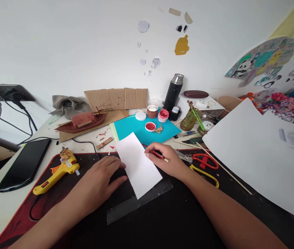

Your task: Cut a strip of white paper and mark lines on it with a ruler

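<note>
A blank white sheet of paper (139, 166) lies at a slant on the dark mat. At its left edge rests my left hand (105, 180), fingers spread and fingertips touching the paper. My right hand (166, 159) is closed around a red pencil (159, 156), low over the paper's right edge; its white end points toward me. Under the sheet's near corner sits a clear plastic strip, like a ruler (121, 211). Scissors with red handles (206, 161) and a yellow-handled pair (205, 174) lie beside my right wrist.
A yellow glue gun (56, 173) and a black phone (25, 164) lie left. Behind are a model boat (82, 122), a blue sheet (126, 124) with paint pots (163, 116), and a black flask (173, 91). Large white paper (261, 155) covers the right side.
</note>
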`<state>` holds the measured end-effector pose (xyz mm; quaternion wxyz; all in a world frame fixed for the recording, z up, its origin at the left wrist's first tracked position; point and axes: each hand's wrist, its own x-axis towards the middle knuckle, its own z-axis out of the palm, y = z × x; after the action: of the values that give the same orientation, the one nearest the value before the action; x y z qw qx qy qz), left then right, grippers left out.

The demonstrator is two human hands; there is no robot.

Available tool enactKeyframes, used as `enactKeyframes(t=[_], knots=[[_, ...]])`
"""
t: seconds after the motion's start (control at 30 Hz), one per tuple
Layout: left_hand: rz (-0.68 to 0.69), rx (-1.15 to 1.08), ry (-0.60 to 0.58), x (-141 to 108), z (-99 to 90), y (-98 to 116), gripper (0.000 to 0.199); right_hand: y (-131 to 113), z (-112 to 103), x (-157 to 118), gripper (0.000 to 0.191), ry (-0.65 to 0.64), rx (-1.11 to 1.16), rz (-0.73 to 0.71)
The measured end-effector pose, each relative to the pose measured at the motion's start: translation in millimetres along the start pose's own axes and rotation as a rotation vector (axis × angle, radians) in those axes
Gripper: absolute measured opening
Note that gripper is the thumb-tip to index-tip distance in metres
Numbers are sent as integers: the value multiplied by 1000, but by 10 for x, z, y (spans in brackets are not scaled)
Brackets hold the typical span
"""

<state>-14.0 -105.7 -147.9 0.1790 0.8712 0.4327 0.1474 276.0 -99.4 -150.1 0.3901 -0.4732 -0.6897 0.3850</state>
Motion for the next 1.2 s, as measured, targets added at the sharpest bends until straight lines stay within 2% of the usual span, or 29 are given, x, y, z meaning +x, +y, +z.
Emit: enactKeyframes(t=[0.2,0.3,0.4,0.5,0.67,0.83,1.2], knots=[[12,38,35,14,-13,2,33,-90,17,-54,12,-79,-40,-37],[94,80,42,2,38,20,42,-32,9,-41,14,-2,-21,-40],[143,107,-8,-22,115,5,49,29,-6,-15,16,125,-29,-21],[162,96,-58,-39,159,-4,48,33,-11,-5,18,175,-28,-12],[189,80,-74,-47,143,46,45,-24,9,-28,17,139,-81,-60],[231,88,-84,-67,148,90,43,-27,16,-35,18,116,-43,-42],[208,46,-128,-63,132,24,44,-22,55,-42,13,19,-82,-64]])
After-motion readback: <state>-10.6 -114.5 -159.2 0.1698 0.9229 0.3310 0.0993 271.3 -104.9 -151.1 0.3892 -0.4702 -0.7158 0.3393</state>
